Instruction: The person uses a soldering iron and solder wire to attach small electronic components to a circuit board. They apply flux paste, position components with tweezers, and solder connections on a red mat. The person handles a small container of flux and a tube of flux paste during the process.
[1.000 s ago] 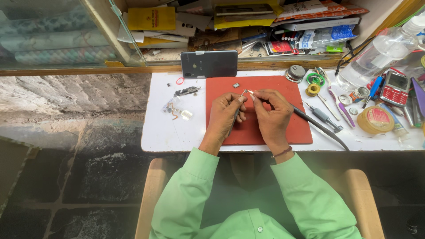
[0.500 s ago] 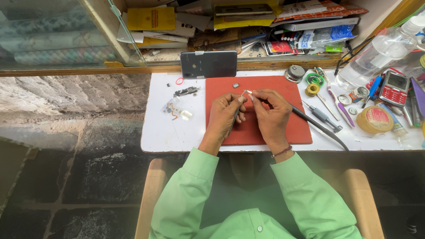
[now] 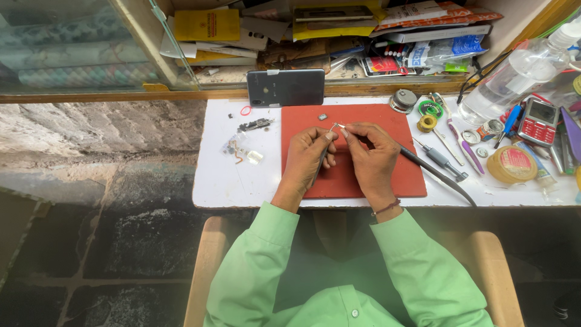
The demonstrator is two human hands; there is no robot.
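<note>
Nothing much has moved since a second ago: your hands stay together over the red mat. Your left hand pinches tweezers, and your right hand grips a small white part at their twelve o'clock. A phone lies at twelve, a soldering iron at three.
</note>
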